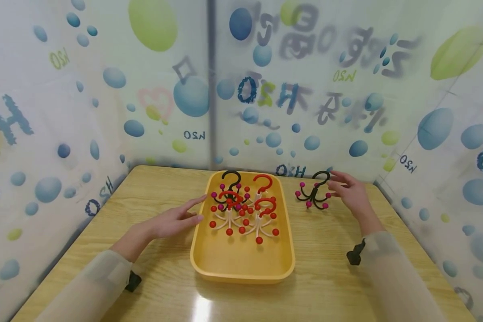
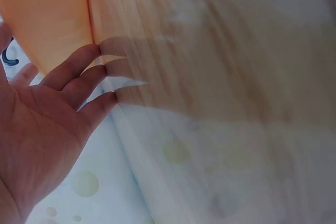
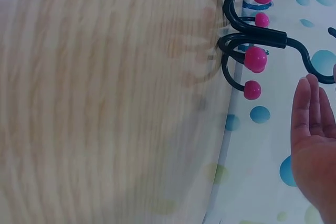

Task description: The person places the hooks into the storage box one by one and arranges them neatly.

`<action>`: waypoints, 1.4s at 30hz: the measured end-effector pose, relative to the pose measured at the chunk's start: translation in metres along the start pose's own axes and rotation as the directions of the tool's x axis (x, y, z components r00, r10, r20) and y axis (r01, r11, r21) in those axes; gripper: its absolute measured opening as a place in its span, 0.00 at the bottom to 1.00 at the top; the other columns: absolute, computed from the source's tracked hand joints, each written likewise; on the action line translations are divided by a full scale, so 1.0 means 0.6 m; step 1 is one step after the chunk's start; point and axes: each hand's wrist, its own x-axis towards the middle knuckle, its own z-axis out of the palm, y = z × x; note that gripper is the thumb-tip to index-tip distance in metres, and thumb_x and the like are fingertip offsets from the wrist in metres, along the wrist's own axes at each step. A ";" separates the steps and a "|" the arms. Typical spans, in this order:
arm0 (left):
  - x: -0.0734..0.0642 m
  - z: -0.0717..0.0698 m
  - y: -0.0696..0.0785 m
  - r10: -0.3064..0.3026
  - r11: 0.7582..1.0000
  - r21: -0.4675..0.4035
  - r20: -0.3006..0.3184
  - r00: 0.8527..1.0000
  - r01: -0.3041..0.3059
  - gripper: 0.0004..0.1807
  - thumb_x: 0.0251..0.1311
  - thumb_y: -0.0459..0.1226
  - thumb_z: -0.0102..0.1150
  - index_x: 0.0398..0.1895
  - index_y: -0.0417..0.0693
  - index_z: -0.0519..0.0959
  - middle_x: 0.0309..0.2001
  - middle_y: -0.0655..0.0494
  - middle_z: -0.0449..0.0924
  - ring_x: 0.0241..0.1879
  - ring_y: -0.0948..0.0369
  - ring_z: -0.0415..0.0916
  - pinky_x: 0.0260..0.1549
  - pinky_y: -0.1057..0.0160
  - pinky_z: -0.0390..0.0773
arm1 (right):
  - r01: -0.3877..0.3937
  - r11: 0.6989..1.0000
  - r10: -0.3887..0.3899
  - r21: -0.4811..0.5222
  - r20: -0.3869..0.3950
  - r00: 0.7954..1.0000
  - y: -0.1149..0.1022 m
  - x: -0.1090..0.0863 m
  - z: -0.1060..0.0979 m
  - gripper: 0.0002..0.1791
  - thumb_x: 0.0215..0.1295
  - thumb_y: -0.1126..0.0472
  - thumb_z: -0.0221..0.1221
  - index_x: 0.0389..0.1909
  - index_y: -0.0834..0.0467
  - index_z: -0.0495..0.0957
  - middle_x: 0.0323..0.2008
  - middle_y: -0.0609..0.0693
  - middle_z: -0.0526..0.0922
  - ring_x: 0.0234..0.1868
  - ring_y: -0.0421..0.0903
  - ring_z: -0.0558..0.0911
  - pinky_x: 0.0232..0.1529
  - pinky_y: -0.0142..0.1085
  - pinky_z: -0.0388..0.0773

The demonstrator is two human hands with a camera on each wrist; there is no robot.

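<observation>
A black octopus-style hanger (image 1: 314, 193) with pink ball tips stands on its curved legs, its hook upward, to the right of the yellow tray (image 1: 245, 266). My right hand (image 1: 351, 195) is at the hook's outer curve, fingers fairly straight and fingertips right beside it; in the right wrist view those fingertips meet the black hook (image 3: 310, 69). My left hand (image 1: 170, 222) has its fingers extended at the tray's left rim, index fingertip and thumb tip close to the edge. Inside the tray are another black hanger (image 1: 231, 190) and three red-hooked hangers (image 1: 259, 219) with white legs and red balls.
The wooden table (image 1: 153, 286) carries the tray and the loose hanger. Behind it and on both sides hangs a patterned curtain (image 1: 265, 112) with blue and green dots, close to the table's far edge. The tray's near end shows bare yellow floor.
</observation>
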 end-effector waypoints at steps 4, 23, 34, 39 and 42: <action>0.001 0.000 -0.001 -0.006 1.000 0.002 0.000 1.000 0.006 0.42 0.81 0.64 0.50 0.91 0.77 0.48 0.85 0.39 0.63 0.80 0.35 0.68 0.79 0.27 0.63 | -0.003 1.000 0.003 -0.009 0.000 1.000 -0.007 0.008 0.009 0.34 0.84 0.49 0.61 0.84 0.56 0.67 0.76 0.69 0.74 0.42 0.23 0.84 0.48 0.27 0.88; 0.000 0.001 0.002 -0.009 1.000 0.001 0.000 1.000 0.009 0.43 0.80 0.67 0.50 0.91 0.77 0.47 0.84 0.38 0.64 0.80 0.35 0.68 0.78 0.27 0.63 | 0.022 0.995 -0.017 0.094 -0.061 0.998 -0.006 0.005 0.020 0.27 0.83 0.58 0.62 0.73 0.70 0.76 0.36 0.26 0.86 0.37 0.27 0.87 0.45 0.22 0.87; -0.001 0.000 0.004 -0.004 1.000 0.002 0.000 1.000 0.004 0.42 0.81 0.65 0.50 0.91 0.75 0.47 0.84 0.37 0.64 0.80 0.35 0.69 0.78 0.27 0.64 | 0.055 0.998 -0.053 0.044 -0.049 0.997 -0.026 -0.043 0.007 0.30 0.82 0.51 0.64 0.72 0.67 0.78 0.41 0.29 0.88 0.40 0.26 0.88 0.48 0.19 0.84; -0.001 0.000 0.003 0.003 1.000 -0.002 0.002 1.000 -0.003 0.42 0.81 0.64 0.50 0.91 0.74 0.47 0.84 0.38 0.65 0.80 0.35 0.69 0.78 0.28 0.64 | 0.074 0.997 -0.074 0.035 -0.021 0.997 -0.046 -0.074 0.002 0.28 0.81 0.51 0.65 0.71 0.66 0.79 0.41 0.30 0.89 0.41 0.28 0.89 0.48 0.20 0.85; -0.001 0.000 0.003 0.002 1.000 -0.002 0.003 1.000 -0.002 0.42 0.82 0.64 0.50 0.91 0.74 0.47 0.83 0.38 0.66 0.80 0.35 0.69 0.78 0.28 0.64 | 0.092 0.995 -0.092 0.029 -0.015 0.996 -0.060 -0.095 0.001 0.27 0.80 0.52 0.66 0.69 0.66 0.80 0.40 0.31 0.89 0.40 0.30 0.90 0.47 0.22 0.86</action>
